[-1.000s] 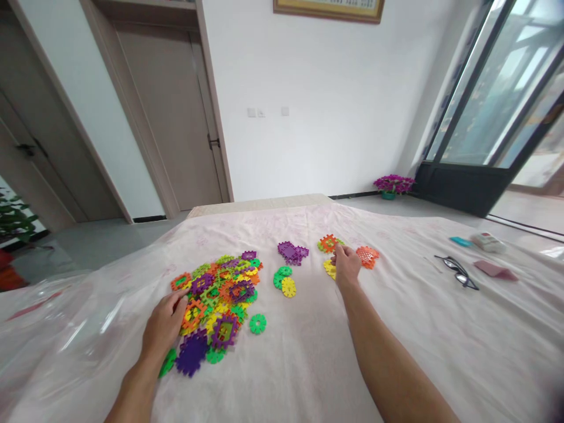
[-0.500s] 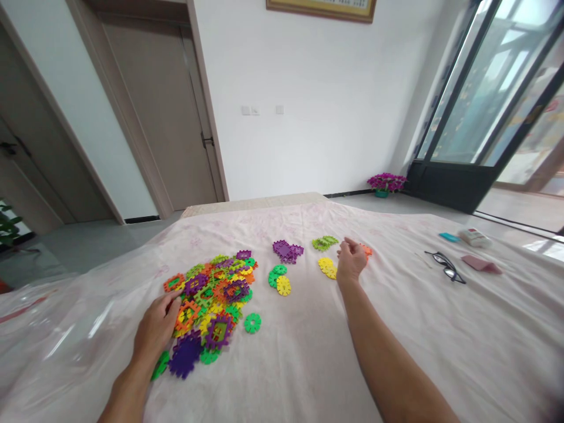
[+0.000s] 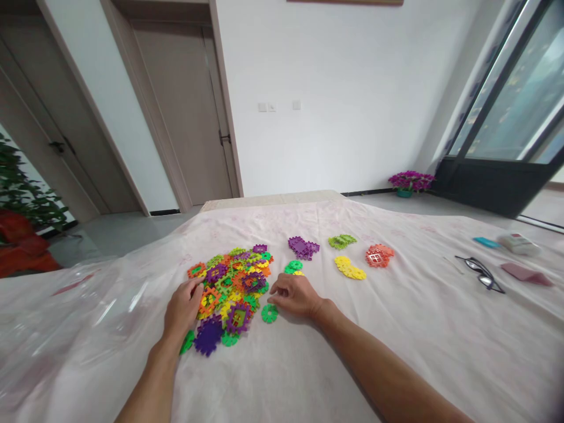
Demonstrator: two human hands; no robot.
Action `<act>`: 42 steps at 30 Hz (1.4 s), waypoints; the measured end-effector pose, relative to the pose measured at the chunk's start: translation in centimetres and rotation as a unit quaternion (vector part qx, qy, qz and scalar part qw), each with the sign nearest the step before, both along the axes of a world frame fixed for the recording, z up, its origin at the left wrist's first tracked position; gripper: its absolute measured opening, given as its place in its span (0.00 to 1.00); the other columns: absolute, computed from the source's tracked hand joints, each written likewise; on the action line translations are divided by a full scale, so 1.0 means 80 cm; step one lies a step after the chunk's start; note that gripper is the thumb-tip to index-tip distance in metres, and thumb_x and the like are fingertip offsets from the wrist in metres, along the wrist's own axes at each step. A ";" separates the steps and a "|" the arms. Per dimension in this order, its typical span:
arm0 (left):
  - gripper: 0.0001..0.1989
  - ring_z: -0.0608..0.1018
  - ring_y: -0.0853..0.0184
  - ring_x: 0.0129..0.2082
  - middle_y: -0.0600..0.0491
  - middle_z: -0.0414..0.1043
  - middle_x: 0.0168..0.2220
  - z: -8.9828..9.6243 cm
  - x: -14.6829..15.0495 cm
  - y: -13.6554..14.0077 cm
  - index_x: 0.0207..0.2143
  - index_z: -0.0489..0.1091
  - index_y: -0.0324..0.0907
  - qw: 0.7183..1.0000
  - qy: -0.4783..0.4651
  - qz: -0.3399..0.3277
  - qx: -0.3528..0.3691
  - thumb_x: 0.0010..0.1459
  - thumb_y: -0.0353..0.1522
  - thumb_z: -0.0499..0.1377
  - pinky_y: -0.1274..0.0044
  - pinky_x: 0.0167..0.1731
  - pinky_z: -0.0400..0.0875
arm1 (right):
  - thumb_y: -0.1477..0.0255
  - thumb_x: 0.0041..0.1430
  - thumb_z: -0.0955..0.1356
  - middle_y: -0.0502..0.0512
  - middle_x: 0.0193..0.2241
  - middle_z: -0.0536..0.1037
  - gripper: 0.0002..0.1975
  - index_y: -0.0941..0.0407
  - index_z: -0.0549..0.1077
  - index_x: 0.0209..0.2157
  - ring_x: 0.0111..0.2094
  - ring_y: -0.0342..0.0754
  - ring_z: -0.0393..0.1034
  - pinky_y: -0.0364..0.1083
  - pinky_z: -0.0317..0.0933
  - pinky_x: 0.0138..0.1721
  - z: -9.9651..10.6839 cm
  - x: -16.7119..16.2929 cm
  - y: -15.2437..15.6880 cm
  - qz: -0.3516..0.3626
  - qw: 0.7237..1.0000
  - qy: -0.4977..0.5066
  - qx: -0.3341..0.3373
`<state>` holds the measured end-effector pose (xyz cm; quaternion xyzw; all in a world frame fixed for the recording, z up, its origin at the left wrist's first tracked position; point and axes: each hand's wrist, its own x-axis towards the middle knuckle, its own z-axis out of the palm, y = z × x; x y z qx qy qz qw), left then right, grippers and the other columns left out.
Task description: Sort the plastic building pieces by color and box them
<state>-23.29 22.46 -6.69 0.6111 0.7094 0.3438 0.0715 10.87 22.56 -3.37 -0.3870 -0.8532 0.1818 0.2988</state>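
Both half-curled, grip unclear: my left hand [image 3: 182, 306] rests at the pile [image 3: 238, 281], right hand [image 3: 298, 295] should pinch the green disc [image 3: 270, 319] edgewise.

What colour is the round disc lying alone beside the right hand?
The disc is green; it shows best in the head view.

The counter [image 3: 273, 382], draped in pale pink floral cloth [image 3: 418, 317], supports, left to right, clear plastic sheeting [image 3: 99, 317], a heap of multicoloured notched plastic pieces [image 3: 231, 288], green discs [image 3: 265, 315], purple plates [image 3: 298, 245], lime-green plates [image 3: 339, 242], yellow discs [image 3: 350, 269], orange-red plates [image 3: 382, 252], black-framed eyeglasses [image 3: 480, 272], a blue item [image 3: 486, 242], a white packet [image 3: 519, 244] and a pink item [image 3: 526, 273].
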 end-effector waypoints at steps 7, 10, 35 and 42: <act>0.23 0.74 0.60 0.55 0.48 0.73 0.55 0.001 0.001 -0.001 0.50 0.75 0.44 1.000 0.004 0.002 -0.003 0.62 0.43 0.48 0.70 0.55 0.66 | 0.62 0.45 0.78 0.49 0.30 0.76 0.15 0.54 0.77 0.32 0.32 0.44 0.67 0.41 0.54 0.33 0.002 -0.001 -0.009 0.050 0.997 -0.057 0.014; 0.23 0.73 0.60 0.56 0.49 0.72 0.56 0.000 0.000 0.000 0.51 0.74 0.45 1.000 0.003 0.005 -0.010 0.62 0.43 0.48 0.70 0.56 0.66 | 0.67 0.45 0.77 0.46 0.26 0.74 0.12 0.55 0.75 0.31 0.27 0.41 0.64 0.40 0.52 0.28 -0.001 -0.004 -0.016 0.011 0.999 -0.019 -0.037; 0.23 0.74 0.59 0.55 0.48 0.72 0.56 0.003 0.000 -0.005 0.52 0.74 0.45 1.000 0.025 0.008 -0.008 0.63 0.42 0.47 0.71 0.54 0.66 | 0.62 0.45 0.75 0.54 0.37 0.77 0.22 0.53 0.77 0.43 0.38 0.50 0.70 0.45 0.58 0.36 -0.021 0.061 0.001 -0.290 0.957 0.011 -0.001; 0.23 0.74 0.58 0.54 0.48 0.72 0.56 0.004 0.000 -0.005 0.52 0.75 0.46 0.999 0.030 0.018 -0.014 0.62 0.42 0.49 0.71 0.53 0.68 | 0.63 0.45 0.73 0.50 0.32 0.76 0.12 0.54 0.77 0.32 0.31 0.47 0.68 0.43 0.56 0.31 -0.028 0.067 0.012 -0.305 0.948 0.092 -0.026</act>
